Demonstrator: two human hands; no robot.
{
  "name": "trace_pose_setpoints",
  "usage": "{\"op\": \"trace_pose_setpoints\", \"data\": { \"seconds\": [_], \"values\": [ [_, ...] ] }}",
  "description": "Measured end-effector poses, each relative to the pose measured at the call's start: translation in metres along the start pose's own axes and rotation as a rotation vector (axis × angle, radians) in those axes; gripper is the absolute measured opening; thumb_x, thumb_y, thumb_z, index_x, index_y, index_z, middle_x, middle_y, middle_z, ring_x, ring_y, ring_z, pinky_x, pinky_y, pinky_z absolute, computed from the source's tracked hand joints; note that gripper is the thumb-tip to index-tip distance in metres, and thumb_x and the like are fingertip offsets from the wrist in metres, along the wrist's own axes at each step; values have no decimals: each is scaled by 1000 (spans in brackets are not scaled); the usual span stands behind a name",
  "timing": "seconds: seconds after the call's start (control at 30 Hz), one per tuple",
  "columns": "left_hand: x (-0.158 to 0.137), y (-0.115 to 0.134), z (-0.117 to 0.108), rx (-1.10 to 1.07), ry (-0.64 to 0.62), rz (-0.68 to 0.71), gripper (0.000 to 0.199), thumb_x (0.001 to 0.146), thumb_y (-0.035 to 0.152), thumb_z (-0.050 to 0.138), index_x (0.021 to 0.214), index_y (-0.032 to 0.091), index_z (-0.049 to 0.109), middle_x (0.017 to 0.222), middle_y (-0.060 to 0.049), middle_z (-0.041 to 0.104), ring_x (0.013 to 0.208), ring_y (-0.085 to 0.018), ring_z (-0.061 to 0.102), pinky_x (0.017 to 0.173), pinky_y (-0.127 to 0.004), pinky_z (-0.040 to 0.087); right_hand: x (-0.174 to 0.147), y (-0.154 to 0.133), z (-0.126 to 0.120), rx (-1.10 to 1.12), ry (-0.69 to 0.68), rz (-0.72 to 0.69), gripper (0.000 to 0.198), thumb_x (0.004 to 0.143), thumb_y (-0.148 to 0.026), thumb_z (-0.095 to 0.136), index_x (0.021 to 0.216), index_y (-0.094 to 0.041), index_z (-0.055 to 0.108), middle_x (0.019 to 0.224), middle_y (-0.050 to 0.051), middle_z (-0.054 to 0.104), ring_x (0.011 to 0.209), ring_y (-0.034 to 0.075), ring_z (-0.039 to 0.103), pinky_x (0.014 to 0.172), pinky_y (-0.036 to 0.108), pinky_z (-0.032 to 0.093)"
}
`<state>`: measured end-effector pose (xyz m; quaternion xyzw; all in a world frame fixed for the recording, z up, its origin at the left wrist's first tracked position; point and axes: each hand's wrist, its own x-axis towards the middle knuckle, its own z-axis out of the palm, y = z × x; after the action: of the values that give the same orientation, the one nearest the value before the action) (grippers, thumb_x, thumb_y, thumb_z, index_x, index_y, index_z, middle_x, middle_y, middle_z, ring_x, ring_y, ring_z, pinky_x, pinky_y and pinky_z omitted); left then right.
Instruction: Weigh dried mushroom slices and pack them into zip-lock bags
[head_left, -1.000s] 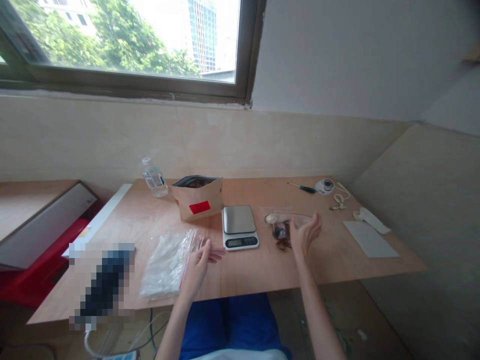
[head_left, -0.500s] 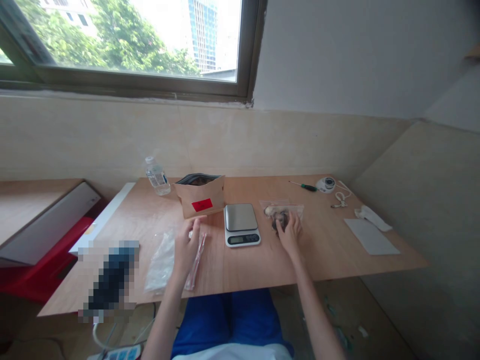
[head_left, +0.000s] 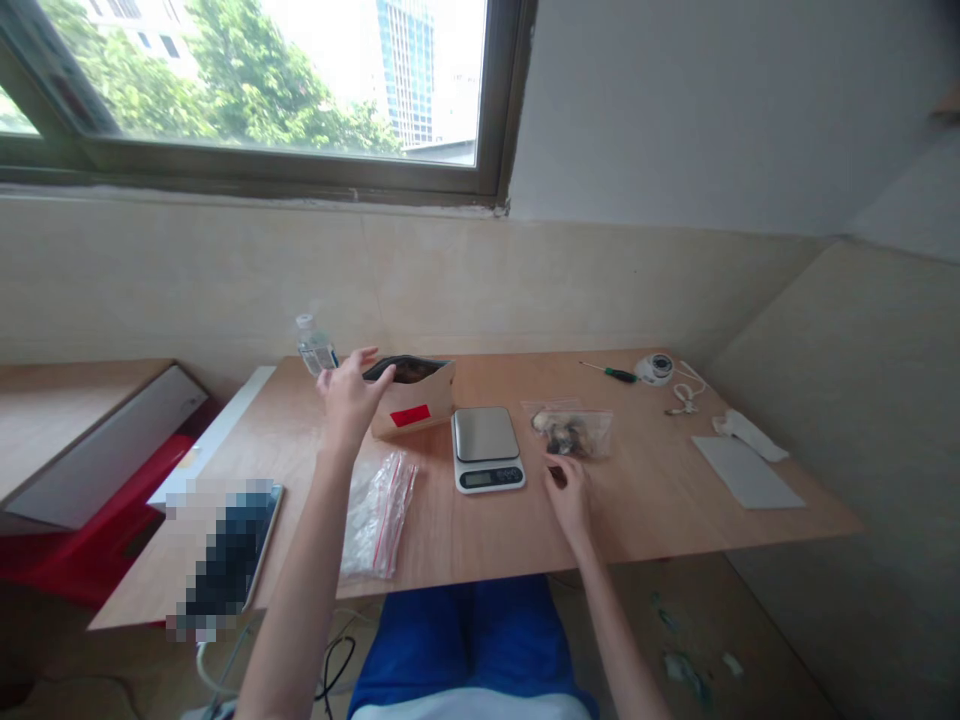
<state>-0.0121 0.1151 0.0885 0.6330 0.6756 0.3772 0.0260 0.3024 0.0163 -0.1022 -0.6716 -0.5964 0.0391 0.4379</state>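
Observation:
My left hand (head_left: 351, 397) is at the left side of a standing brown paper pouch (head_left: 435, 400), its fingers spread around the pouch's upper left edge. The pouch has a red label, and its top gapes. My right hand (head_left: 568, 497) rests low over the table, fingers curled, with a small dark patch between thumb and forefinger that I cannot make out. Just beyond it lies a clear zip bag (head_left: 596, 432) containing dark and pale pieces. Between the hands sits a white kitchen scale (head_left: 486, 436) with a bare steel plate.
Flat clear zip bags (head_left: 382, 515) lie left of the scale. A water bottle (head_left: 316, 348) stands behind my left hand, and a blurred phone-like device (head_left: 229, 555) is at the left edge. A screwdriver (head_left: 619, 375), a white dome camera (head_left: 654, 369) and a white sheet (head_left: 748, 472) lie right.
My left hand has moved up from the flat zip bags to the paper pouch. My right hand has drawn back toward me, off the filled zip bag.

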Motion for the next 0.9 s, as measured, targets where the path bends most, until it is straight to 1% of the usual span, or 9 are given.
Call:
{"op": "trace_pose_setpoints", "data": {
  "seconds": [0.07, 0.13, 0.2, 0.37, 0.5, 0.6, 0.7, 0.8, 0.9],
  "values": [
    [-14, 0, -3, -8, -48, 15, 32, 80, 34, 58, 110, 22, 60, 102, -5, 70, 104, -24, 60, 98, -40, 33, 16, -10, 9, 40, -46, -28, 27, 86, -24, 43, 96, -17, 67, 94, 11, 64, 90, 23, 59, 82, 36, 46],
    [-29, 1, -8, -23, -107, 34, 24, 81, 33, 55, 102, 24, 64, 99, -4, 71, 97, -22, 63, 85, -32, 41, 28, -16, 15, 29, -64, -42, 27, 86, -24, 43, 94, -18, 68, 95, 11, 65, 92, 24, 58, 84, 38, 44],
    [-42, 2, -11, -43, -151, 33, 23, 83, 35, 51, 97, 24, 67, 93, -3, 73, 89, -21, 66, 72, -27, 43, 30, -16, 14, 10, -60, -42, 25, 85, -26, 46, 94, -18, 68, 97, 12, 65, 96, 26, 55, 89, 43, 40],
    [-63, -1, -13, -40, -151, -44, 28, 86, 40, 48, 95, 28, 71, 88, -2, 74, 84, -21, 67, 62, -24, 41, -3, 4, -4, -63, -48, -12, 25, 80, -32, 52, 95, -20, 68, 104, 13, 62, 101, 30, 51, 91, 49, 36],
    [-71, -6, -12, -74, -147, -60, 27, 86, 40, 49, 98, 29, 71, 89, -1, 75, 83, -21, 68, 63, -24, 42, -16, 11, -6, 51, -44, 30, 24, 78, -33, 51, 87, -18, 67, 89, 11, 60, 86, 27, 55, 82, 45, 43],
    [-74, -10, -11, -142, -140, -65, 26, 85, 38, 51, 98, 29, 72, 93, -1, 74, 85, -21, 68, 67, -24, 45, 3, 0, 7, 106, -35, 41, 21, 77, -33, 50, 81, -17, 62, 84, 10, 59, 80, 24, 56, 74, 39, 46],
    [-75, -11, -9, -169, -140, -72, 25, 84, 39, 52, 97, 30, 72, 94, 0, 74, 85, -21, 69, 67, -25, 46, 34, -21, 32, 160, -50, 31, 20, 79, -33, 49, 87, -16, 58, 86, 8, 61, 77, 20, 57, 71, 33, 47],
    [-75, -7, -8, -162, -138, -73, 25, 84, 40, 53, 97, 30, 72, 91, -1, 75, 86, -22, 69, 67, -26, 46, 61, -46, 57, 178, -93, -7, 22, 76, -30, 54, 93, -17, 58, 89, 6, 62, 84, 19, 57, 80, 35, 45],
    [-74, -2, -10, -145, -156, -71, 25, 84, 39, 54, 97, 29, 72, 89, -2, 75, 86, -22, 69, 65, -26, 46, 71, -67, 68, 162, -115, -21, 24, 72, -28, 58, 94, -20, 61, 92, 5, 62, 96, 23, 55, 91, 44, 38]
  ]
}}
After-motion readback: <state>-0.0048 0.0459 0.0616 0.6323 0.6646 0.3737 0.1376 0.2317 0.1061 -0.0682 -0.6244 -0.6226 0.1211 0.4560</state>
